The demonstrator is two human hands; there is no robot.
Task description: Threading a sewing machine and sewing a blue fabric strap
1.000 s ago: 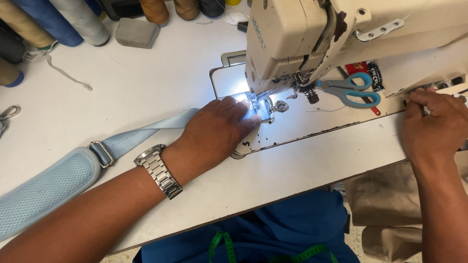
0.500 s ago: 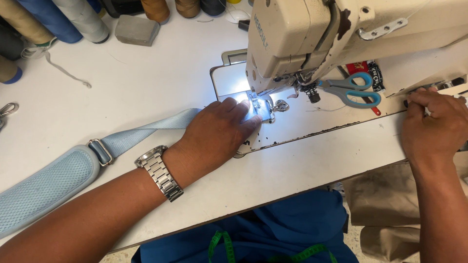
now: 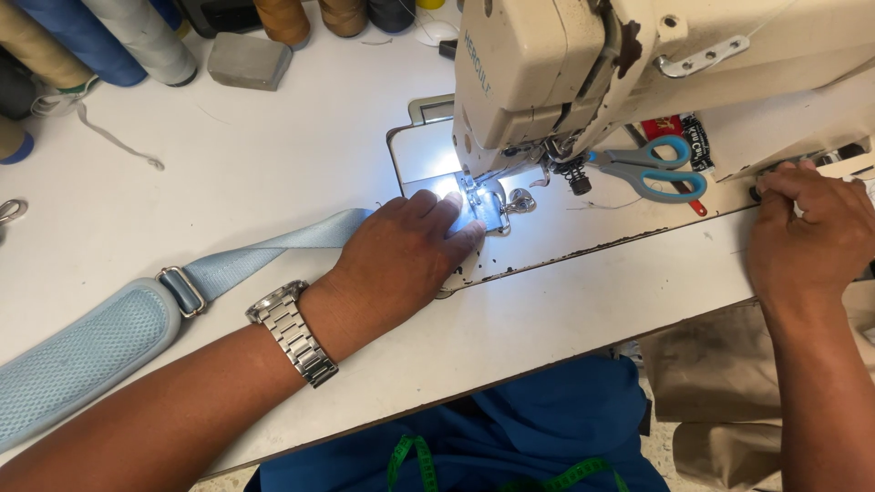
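Red-and-black label strips (image 3: 682, 137) — beside scissors (image 3: 649, 169).

It was a sewing workshop: a cream industrial sewing machine (image 3: 583, 73) stood at the upper right on a white worktable (image 3: 273, 173), big thread cones (image 3: 109, 36) lined the top left edge, and blue-handled scissors (image 3: 652, 169) lay beside the machine

Left hand (image 3: 401, 255) flat, right hand (image 3: 807, 237) curled
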